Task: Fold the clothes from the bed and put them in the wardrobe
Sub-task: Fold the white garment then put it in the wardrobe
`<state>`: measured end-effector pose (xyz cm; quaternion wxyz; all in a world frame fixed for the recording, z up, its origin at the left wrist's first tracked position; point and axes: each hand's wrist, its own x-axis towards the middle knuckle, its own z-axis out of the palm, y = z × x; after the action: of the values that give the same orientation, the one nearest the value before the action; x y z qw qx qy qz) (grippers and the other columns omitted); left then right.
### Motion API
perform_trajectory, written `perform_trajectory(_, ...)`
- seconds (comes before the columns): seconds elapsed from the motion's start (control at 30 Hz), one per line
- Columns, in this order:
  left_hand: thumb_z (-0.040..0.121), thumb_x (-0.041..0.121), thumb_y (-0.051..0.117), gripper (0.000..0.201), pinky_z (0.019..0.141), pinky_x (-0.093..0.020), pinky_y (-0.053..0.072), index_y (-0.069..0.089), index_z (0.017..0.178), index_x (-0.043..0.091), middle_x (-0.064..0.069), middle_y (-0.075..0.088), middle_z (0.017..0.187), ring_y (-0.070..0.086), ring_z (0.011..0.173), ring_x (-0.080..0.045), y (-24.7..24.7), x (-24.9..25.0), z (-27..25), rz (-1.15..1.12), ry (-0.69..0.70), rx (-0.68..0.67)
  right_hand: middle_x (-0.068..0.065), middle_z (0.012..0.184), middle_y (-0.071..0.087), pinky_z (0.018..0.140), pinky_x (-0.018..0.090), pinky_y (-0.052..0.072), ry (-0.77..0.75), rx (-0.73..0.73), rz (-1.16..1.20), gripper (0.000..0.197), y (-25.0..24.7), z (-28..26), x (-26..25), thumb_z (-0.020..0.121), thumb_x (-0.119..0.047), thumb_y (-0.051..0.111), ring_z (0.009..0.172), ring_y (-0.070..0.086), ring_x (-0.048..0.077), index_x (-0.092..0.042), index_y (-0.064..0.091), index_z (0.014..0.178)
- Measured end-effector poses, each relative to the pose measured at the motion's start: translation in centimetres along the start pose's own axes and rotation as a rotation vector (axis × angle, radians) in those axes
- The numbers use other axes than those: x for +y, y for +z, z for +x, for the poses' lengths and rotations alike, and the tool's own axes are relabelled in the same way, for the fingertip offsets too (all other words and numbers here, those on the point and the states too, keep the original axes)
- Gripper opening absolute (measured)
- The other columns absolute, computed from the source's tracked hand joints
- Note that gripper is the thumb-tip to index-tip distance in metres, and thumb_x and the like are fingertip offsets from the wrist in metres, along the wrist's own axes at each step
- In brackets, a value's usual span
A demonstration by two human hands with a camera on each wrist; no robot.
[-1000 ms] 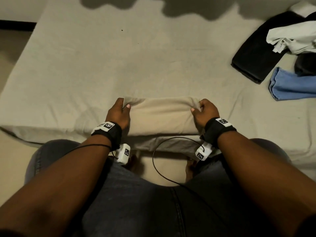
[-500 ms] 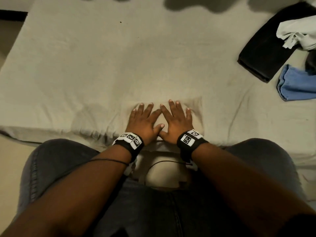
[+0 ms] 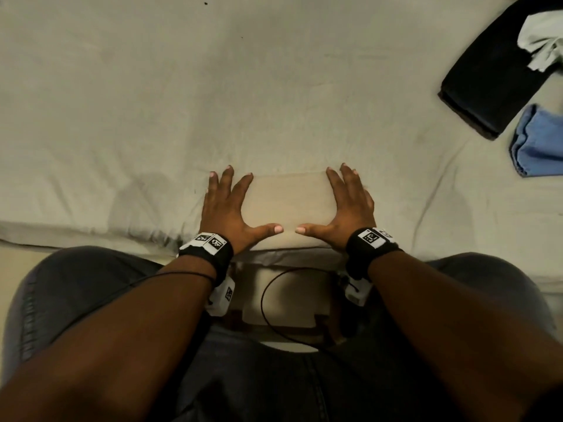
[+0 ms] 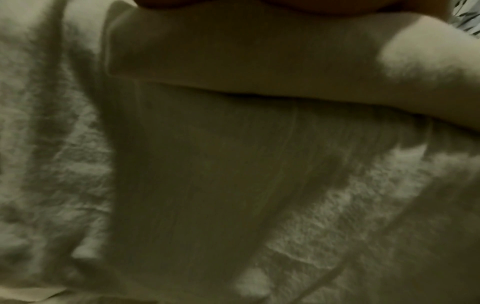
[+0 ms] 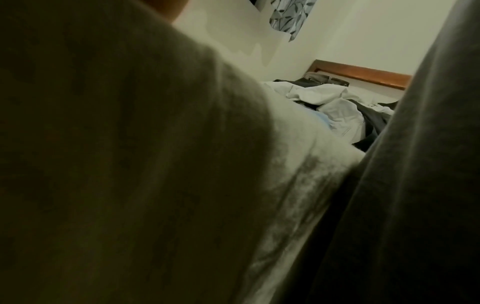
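A folded beige garment (image 3: 288,205) lies at the near edge of the bed (image 3: 152,102), a neat rectangle. My left hand (image 3: 227,205) lies flat on its left end, fingers spread and straight. My right hand (image 3: 347,205) presses flat on its right end the same way, and the two thumbs point at each other along the near edge. In the left wrist view the garment's folded edge (image 4: 233,61) fills the top, blurred. The right wrist view is mostly blocked by dim cloth (image 5: 130,164).
At the far right of the bed lie a folded black garment (image 3: 493,77), a crumpled white one (image 3: 542,38) on top of it and a blue one (image 3: 539,141). My knees in dark jeans (image 3: 91,284) are against the bed's edge. A wooden headboard (image 5: 363,74) shows behind the pile.
My hands first gripped the garment's two ends, then pressed together flat at its middle. Now they have slid apart to the ends, smoothing it.
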<state>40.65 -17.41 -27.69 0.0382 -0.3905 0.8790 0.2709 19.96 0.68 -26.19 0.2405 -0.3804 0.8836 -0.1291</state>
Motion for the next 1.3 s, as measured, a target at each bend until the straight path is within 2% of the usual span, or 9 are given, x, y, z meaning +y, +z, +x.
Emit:
perform_trajectory(0.3, 0.070, 0.091, 0.041, 0.108, 0.124, -0.059, 0.004, 0.020, 0.160, 0.034, -0.004, 0.010, 0.170, -0.006, 0.156, -0.032, -4.0, 0.8, 0.0, -0.163, -0.044, -0.054, -0.010, 0.170, 0.005, 0.127, 0.048, 0.006, 0.005, 0.039, 0.209, 0.106, -2.3, -0.6, 0.4, 0.075, -0.079, 0.063, 0.156, -0.003, 0.013, -0.039, 0.013, 0.159)
perform_trajectory(0.5, 0.098, 0.059, 0.039, 0.077, 0.124, -0.059, 0.005, 0.010, 0.162, 0.028, -0.002, 0.009, 0.170, -0.002, 0.156, -0.031, -1.6, 5.2, -3.2, 0.203, 0.320, -0.139, 0.000, 0.170, -0.009, 0.123, 0.060, 0.004, -0.336, -0.024, -0.228, 0.094, 0.9, -2.8, -5.3, 0.088, -0.056, 0.053, 0.156, -0.010, 0.024, -0.024, 0.004, 0.162)
perform_trajectory(0.6, 0.095, 0.072, 0.034, 0.075, 0.119, -0.061, -0.004, 0.005, 0.159, 0.045, 0.007, -0.006, 0.170, -0.011, 0.156, -0.029, -0.8, 3.3, -3.6, 0.302, 0.173, -0.196, -0.004, 0.170, -0.009, 0.122, 0.060, 0.005, -0.242, -0.074, -0.316, 0.094, 1.8, -3.6, -3.7, 0.086, -0.077, 0.035, 0.156, -0.007, 0.022, -0.033, -0.001, 0.161)
perform_trajectory(0.73, 0.095, 0.073, 0.037, 0.074, 0.121, -0.059, 0.006, 0.013, 0.159, 0.044, 0.001, -0.001, 0.171, -0.002, 0.155, -0.040, -3.3, -2.0, -3.8, 0.060, -0.253, -0.170, -0.015, 0.166, -0.020, 0.119, 0.062, 0.008, 0.020, -0.184, -0.221, 0.113, -1.2, -3.8, 0.4, 0.073, -0.089, 0.052, 0.156, -0.009, 0.020, -0.048, -0.013, 0.155)
perform_trajectory(0.8, 0.092, 0.067, 0.041, 0.073, 0.122, -0.051, 0.024, 0.039, 0.152, 0.024, -0.016, 0.028, 0.163, 0.025, 0.149, -0.043, -4.7, -2.9, -3.9, -0.015, -0.303, -0.083, -0.003, 0.169, 0.003, 0.123, 0.049, 0.018, 0.051, -0.156, -0.013, 0.122, -2.6, -4.1, 1.1, 0.071, -0.077, 0.069, 0.154, 0.012, 0.022, -0.039, -0.006, 0.160)
perform_trajectory(0.9, 0.085, 0.046, 0.061, 0.048, 0.108, -0.037, 0.045, 0.068, 0.124, 0.019, -0.006, 0.066, 0.132, 0.059, 0.124, -0.030, -6.2, -2.6, -5.0, -0.259, -0.422, 0.072, 0.003, 0.149, 0.048, 0.115, 0.033, 0.037, 0.249, -0.012, 0.361, 0.105, -4.0, -4.2, 1.9, 0.075, -0.047, 0.081, 0.133, 0.050, 0.022, -0.023, 0.023, 0.159)
perform_trajectory(1.03, 0.072, 0.028, 0.078, 0.016, 0.085, -0.032, 0.056, 0.073, 0.076, 0.014, -0.006, 0.073, 0.090, 0.069, 0.098, -0.032, -6.0, -3.0, -6.5, -0.301, -0.468, -0.139, 0.010, 0.133, 0.065, 0.100, 0.034, 0.052, 0.437, -0.063, 0.314, 0.071, -5.1, -5.1, 3.2, 0.062, -0.035, 0.079, 0.123, 0.060, 0.030, -0.014, 0.066, 0.129)
perform_trajectory(1.17, 0.062, 0.025, 0.094, 0.108, 0.107, -0.044, 0.048, 0.032, 0.149, 0.023, -0.011, 0.051, 0.145, 0.057, 0.124, -0.036, -4.2, -3.1, -7.4, -0.306, -0.384, -0.099, 0.012, 0.153, 0.045, 0.108, 0.034, 0.041, 0.312, -0.044, 0.243, 0.102, -3.9, -7.0, 3.0, 0.074, -0.019, 0.085, 0.136, 0.048, 0.034, -0.021, 0.026, 0.157)
perform_trajectory(1.3, 0.055, 0.032, 0.093, 0.128, 0.105, -0.049, 0.049, 0.009, 0.151, 0.044, -0.003, 0.009, 0.164, 0.042, 0.137, -0.041, -3.4, -2.2, -7.5, 0.164, -0.029, -0.063, 0.022, 0.148, 0.040, 0.109, 0.036, 0.040, 0.063, -0.074, -0.013, 0.108, -2.2, -7.1, 1.8, 0.069, -0.023, 0.085, 0.133, 0.046, 0.040, -0.024, 0.023, 0.158)
